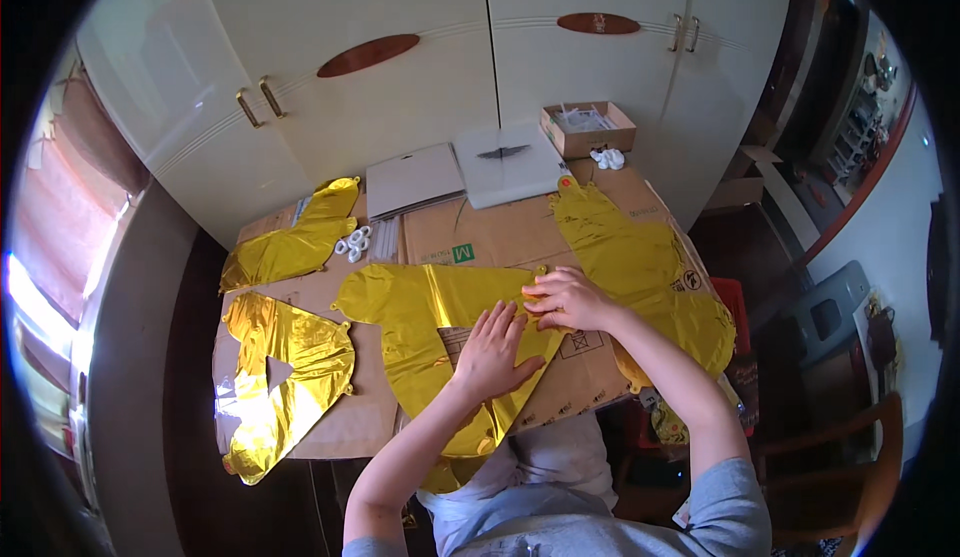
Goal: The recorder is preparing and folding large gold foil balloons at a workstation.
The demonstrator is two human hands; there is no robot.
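Note:
A flat gold foil balloon (398, 304) with a triangular hole lies in front of me, its lower end hanging over the table's near edge. My left hand (490, 355) rests flat on it beside the hole, fingers stretched out and thumb apart. At the balloon's upper right corner, my right hand (570, 300) touches the foil with its fingers spread and slightly bent. Neither hand visibly grips anything. Another gold foil balloon (322, 357) with a smaller triangular hole lies to the left, shining in the window light.
More gold foil lies at the far left (290, 255) and in a large piece on the right (640, 257). Cardboard (500, 242) covers the table. At the back are a grey folder (415, 185), a white flat case (500, 172), an open box (592, 137) and white rolls (353, 244). Cabinets stand behind.

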